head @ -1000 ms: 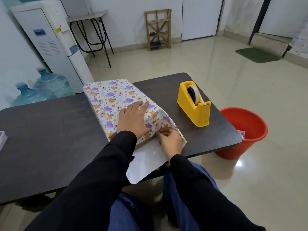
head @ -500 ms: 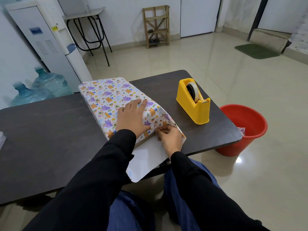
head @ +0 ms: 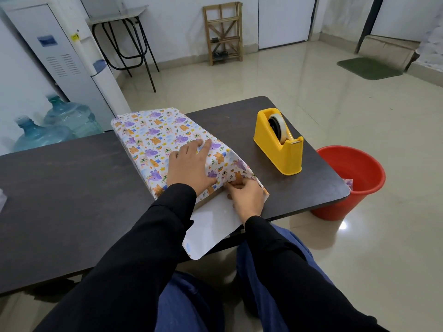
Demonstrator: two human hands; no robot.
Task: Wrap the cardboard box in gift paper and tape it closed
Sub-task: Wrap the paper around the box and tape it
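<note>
DESK: Hardly anything has moved over 1 second: the 2 hands sit where they were on the parcel, and only the view has tipped slightly. Start nearest the camera.

PHOTOGRAPHER: Lower centre, a white flap [head: 211, 224] of the gift paper [head: 155, 135] lies plain side up and hangs over the near edge of the table [head: 60, 188]. It looks like the spare length left for closing this end.

DESK: And the hands?

PHOTOGRAPHER: Just above the flap, the right hand [head: 248, 196] has its fingers [head: 233, 185] curled and pinches the printed sheet at the parcel's near right corner, apparently to crease a fold. Left of it, the left hand [head: 189, 167] lies palm down, fingers straight and spread on top, likely so the parcel cannot slide while the fold is made.

DESK: Where is the cardboard box?

PHOTOGRAPHER: At frame centre on the table, hidden under the paper. No bare cardboard shows. The near end appears not yet closed.

DESK: Tape?

PHOTOGRAPHER: A yellow tape dispenser [head: 279, 142] stands right of centre, near the parcel but apart from it, within the right hand's reach.

DESK: Beyond?

PHOTOGRAPHER: A red bucket [head: 359, 168] sits on the floor at the right edge, with water bottles [head: 60, 125] at mid left and a wooden rack [head: 223, 32] at top centre.
</note>
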